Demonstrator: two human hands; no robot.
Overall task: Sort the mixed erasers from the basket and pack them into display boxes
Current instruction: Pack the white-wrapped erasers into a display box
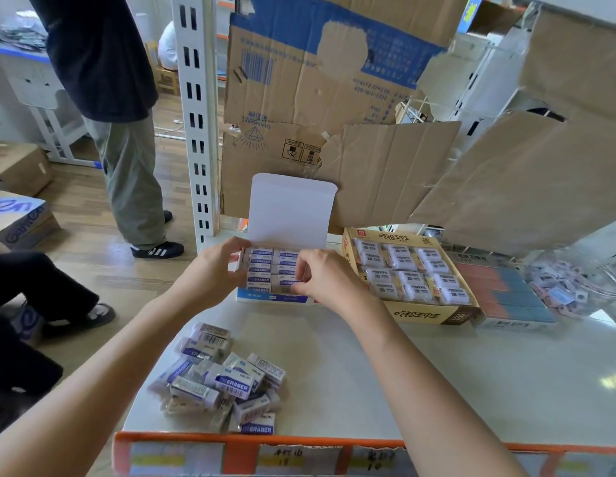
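The right hand (325,278) curls its fingertips down onto one eraser (286,283) and pinches it. That eraser sits in the right column, near the front of the white box (272,298). The left hand (215,268) grips the box's left wall, thumb hooked over the rim and fingers wrapped round the outside. Inside, erasers with blue "ERASER" sleeves lie in two columns, packed side by side. The lid (289,208) stands upright at the back.

The box rests on a white shelf (437,373). Nearer the person, left of centre, a loose pile (224,380) of the same blue-sleeved erasers lies heaped at mixed angles, apart from the box. Just right of the white box is a yellow box (423,315) filled with wrapped white erasers in rows. Beside that is a third box (516,325) of pink and blue erasers. At the far right edge the basket (613,282) holds a jumble of small mixed erasers.

Torn cardboard (385,166) stands behind the boxes. To the left, on the wood floor, a bystander (127,166) stands in dark top and grey trousers.
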